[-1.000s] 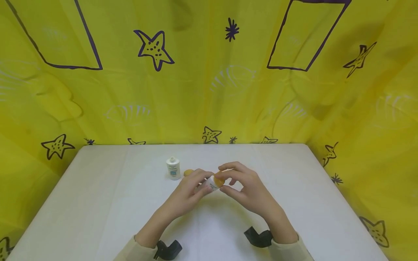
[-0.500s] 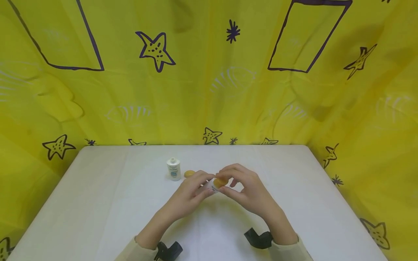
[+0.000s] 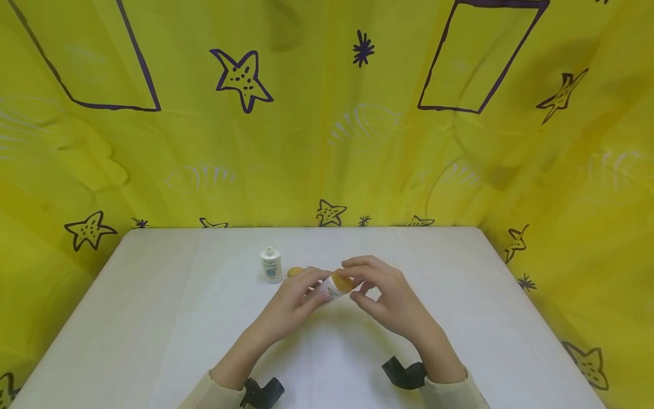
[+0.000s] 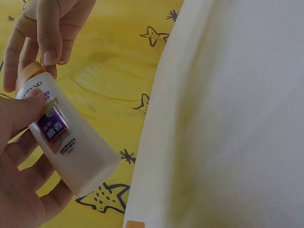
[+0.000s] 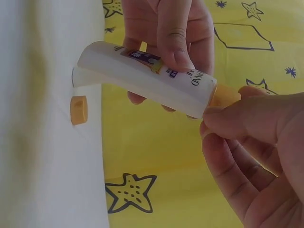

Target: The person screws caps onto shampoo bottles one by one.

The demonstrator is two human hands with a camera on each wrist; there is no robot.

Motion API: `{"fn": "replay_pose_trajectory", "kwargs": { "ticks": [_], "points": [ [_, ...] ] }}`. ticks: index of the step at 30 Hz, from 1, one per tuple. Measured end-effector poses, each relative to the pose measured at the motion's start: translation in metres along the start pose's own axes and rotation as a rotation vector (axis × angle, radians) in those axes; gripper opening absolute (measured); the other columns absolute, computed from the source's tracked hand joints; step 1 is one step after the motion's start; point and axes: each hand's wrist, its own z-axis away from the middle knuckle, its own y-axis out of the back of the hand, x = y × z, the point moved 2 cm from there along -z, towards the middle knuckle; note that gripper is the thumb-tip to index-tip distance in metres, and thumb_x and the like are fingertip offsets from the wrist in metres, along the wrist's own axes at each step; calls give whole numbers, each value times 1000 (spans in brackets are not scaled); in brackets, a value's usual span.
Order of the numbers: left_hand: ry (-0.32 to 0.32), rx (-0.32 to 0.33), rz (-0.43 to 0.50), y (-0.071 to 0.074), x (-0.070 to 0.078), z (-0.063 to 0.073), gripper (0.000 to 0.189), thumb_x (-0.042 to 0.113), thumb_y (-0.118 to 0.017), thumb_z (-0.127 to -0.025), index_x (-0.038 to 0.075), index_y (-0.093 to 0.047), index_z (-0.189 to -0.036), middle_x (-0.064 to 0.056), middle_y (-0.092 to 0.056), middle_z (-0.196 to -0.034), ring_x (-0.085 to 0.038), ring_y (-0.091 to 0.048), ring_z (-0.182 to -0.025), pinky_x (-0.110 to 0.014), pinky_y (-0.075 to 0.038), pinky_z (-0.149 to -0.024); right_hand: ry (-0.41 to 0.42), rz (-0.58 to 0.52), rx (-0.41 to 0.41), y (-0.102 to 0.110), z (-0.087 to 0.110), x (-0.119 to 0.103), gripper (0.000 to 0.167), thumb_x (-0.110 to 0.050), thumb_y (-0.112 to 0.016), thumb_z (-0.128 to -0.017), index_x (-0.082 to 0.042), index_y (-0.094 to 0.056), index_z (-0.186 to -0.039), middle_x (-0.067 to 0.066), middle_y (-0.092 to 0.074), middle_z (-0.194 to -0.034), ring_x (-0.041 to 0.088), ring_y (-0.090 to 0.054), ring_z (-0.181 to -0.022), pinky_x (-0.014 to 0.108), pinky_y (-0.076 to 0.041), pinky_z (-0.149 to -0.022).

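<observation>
A white bottle (image 3: 271, 266) with a bare neck stands upright on the tabletop (image 3: 153, 318), left of the frame's centre, a loose orange cap (image 3: 294, 272) just beside it; near the middle, a person's left hand (image 3: 292, 302) grips a tilted labelled bottle (image 3: 331, 288), orange lid (image 3: 342, 282) pointing right, as the right hand (image 3: 387, 294), right of centre, touches that lid with relaxed fingers, thumb clear of it.

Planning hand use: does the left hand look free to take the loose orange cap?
Probably not: the left hand grips a white bottle, though the loose orange cap lies close by.
</observation>
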Motion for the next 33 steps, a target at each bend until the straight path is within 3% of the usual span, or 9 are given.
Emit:
{"fn": "replay_pose_trajectory", "kwargs": {
  "ticks": [7,12,16,22,26,33],
  "points": [
    [-34,-47,39,2,-1,-1,32,16,-65,-97,13,-63,-129,3,-67,-121,-11,-62,-103,-30,-56,-87,42,6,-41,2,1,2,41,2,-77,-83,-14,-70,-120,5,-64,-129,6,-68,-83,19,-56,-72],
    [-41,-113,115,4,0,-2,31,18,-63,-99,15,-63,-129,2,-67,-119,-15,-62,-101,-34,-56,-88,36,7,-91,5,1,1,39,-8,-78,-85,-15,-70,-123,5,-63,-135,17,-66,-113,27,-57,-87],
    [2,-200,223,3,-1,-1,28,18,-60,-100,13,-62,-128,-3,-66,-122,-21,-64,-101,-34,-56,-87,39,-35,-128,7,1,0,37,-14,-76,-87,-16,-69,-124,5,-63,-137,21,-59,-127,32,-53,-98],
    [78,-298,350,3,-1,-1,31,13,-59,-100,8,-60,-131,-9,-65,-118,-19,-65,-99,-29,-57,-80,98,-108,-136,7,1,0,32,-13,-77,-86,-17,-71,-118,2,-69,-125,18,-64,-118,29,-54,-93],
    [62,-266,336,3,1,0,31,13,-61,-99,8,-61,-130,-9,-65,-118,-21,-64,-99,-31,-56,-83,127,-119,-97,6,1,1,32,-11,-79,-84,-17,-72,-114,-1,-70,-118,17,-65,-111,27,-54,-91],
    [-11,-110,180,3,8,0,29,21,-67,-96,15,-65,-125,3,-67,-112,-16,-62,-99,-35,-55,-88,144,-94,24,3,1,-1,35,-8,-83,-77,-16,-72,-110,1,-71,-112,15,-66,-99,26,-56,-84]
  ]
}}
